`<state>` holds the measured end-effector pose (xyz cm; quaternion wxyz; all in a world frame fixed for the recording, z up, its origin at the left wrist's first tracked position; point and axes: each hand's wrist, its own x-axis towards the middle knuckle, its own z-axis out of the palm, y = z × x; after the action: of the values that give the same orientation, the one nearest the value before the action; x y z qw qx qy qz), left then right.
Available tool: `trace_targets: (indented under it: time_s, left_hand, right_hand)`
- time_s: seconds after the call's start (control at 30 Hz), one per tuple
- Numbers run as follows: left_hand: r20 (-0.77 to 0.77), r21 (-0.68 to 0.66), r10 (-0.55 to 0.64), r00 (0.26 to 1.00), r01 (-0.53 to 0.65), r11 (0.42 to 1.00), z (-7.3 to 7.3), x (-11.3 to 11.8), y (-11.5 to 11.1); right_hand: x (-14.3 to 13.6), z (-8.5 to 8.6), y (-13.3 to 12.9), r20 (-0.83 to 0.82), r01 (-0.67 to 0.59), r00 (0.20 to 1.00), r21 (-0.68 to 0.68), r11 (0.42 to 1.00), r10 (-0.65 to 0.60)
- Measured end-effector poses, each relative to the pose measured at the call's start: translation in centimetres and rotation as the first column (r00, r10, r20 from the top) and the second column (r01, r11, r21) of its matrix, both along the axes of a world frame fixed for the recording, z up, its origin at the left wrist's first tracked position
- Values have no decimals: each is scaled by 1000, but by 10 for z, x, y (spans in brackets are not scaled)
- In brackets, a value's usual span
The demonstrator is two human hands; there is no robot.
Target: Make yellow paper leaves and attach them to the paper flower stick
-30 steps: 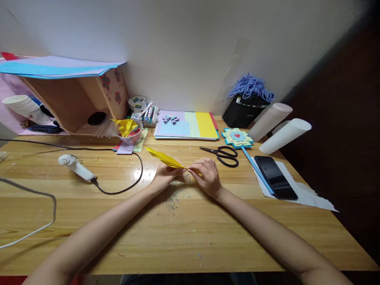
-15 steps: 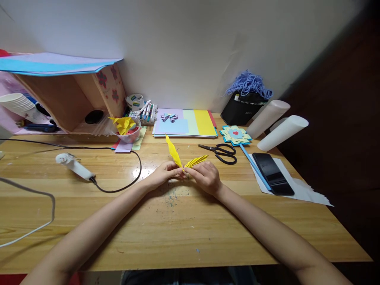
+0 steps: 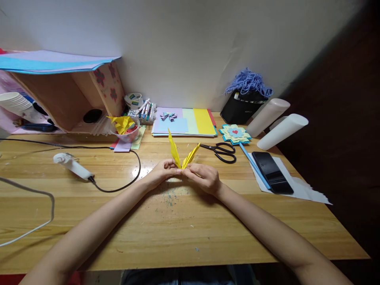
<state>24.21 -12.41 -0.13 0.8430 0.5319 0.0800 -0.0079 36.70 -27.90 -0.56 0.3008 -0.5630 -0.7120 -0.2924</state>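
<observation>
A pleated piece of yellow folded paper (image 3: 190,156) stands up between my two hands, its two wings fanning apart in a V. My left hand (image 3: 164,171) is closed on its lower end from the left, thumb pointing inward. From the right, my right hand (image 3: 204,177) pinches the same base, with fingers curled. The fingertips nearly meet at the fold and hide its lowest part. Behind the right wing lie black-handled scissors (image 3: 224,152), apart from the hands.
A white glue gun (image 3: 73,166) with a black cable lies left. Behind are a plastic cup (image 3: 127,132) of yellow and red paper and stacked coloured sheets (image 3: 204,122). A paper flower (image 3: 235,134), phone (image 3: 272,172) and white rolls (image 3: 283,132) are at right.
The right wing of the yellow paper has swung up from lying nearly flat over my right hand, and the left wing is steeper. Both hands still hold the base.
</observation>
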Motion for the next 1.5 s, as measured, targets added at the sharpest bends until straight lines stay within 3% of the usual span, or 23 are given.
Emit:
trace_targets:
  time_s: [0.17, 0.23, 0.27, 0.33, 0.4, 0.43, 0.5, 0.57, 0.7, 0.9, 0.97, 1.13, 1.27, 1.5]
  left_hand:
    - [-9, -74, 80, 997, -80, 994, -1, 0, 2]
    - [-35, -104, 95, 995, -98, 990, -1, 0, 2]
    - [-47, -119, 99, 994, -104, 987, -1, 0, 2]
    - [-61, -142, 98, 993, -106, 984, -1, 0, 1]
    - [-72, -140, 83, 994, -93, 986, 0, 0, 0]
    - [-76, -128, 75, 994, -85, 988, 0, 0, 0]
    - [-81, -88, 69, 994, -76, 993, 1, 0, -2]
    - [-82, -34, 73, 994, -76, 997, 1, -1, -4]
    - [-83, 62, 134, 987, -130, 990, 2, 0, -11]
    - [-55, 183, 272, 961, -258, 949, 1, 2, -19]
    - [-51, 189, 295, 954, -281, 941, 0, 2, -19]
    - [-76, 154, 350, 934, -335, 929, -1, 0, -17]
    - [-82, 154, 325, 942, -310, 938, -3, 0, -17]
    - [-29, 183, 222, 975, -213, 960, -5, 0, -12]
  right_hand:
    - [-7, -2, 4, -246, -30, 969, -14, 999, 25]
    - [-12, -2, 7, -498, 30, 867, -7, 1000, -30]
    - [-14, -3, 9, -650, 65, 758, -12, 998, -57]
    - [-16, -3, 14, -897, 67, 439, -29, 997, -56]
    - [-16, -2, 18, -993, -72, 116, -40, 997, -31]
    - [-16, -1, 19, -999, -169, 5, -38, 985, -38]
    - [-15, 2, 21, -989, -310, -113, -51, 949, -90]
    - [-16, 5, 21, -983, -318, -133, -82, 945, -130]
    - [-17, 6, 19, -988, -213, -94, -102, 972, -124]
    - [-15, 4, 21, -975, -246, -175, -94, 965, -139]
    - [-14, 3, 21, -964, -270, -221, -83, 959, -146]
    - [-14, 3, 21, -887, -394, -432, 23, 919, -163]
    - [-15, 4, 20, -852, -426, -487, 41, 904, -191]
    - [-19, 5, 20, -859, -473, -470, 53, 880, -201]
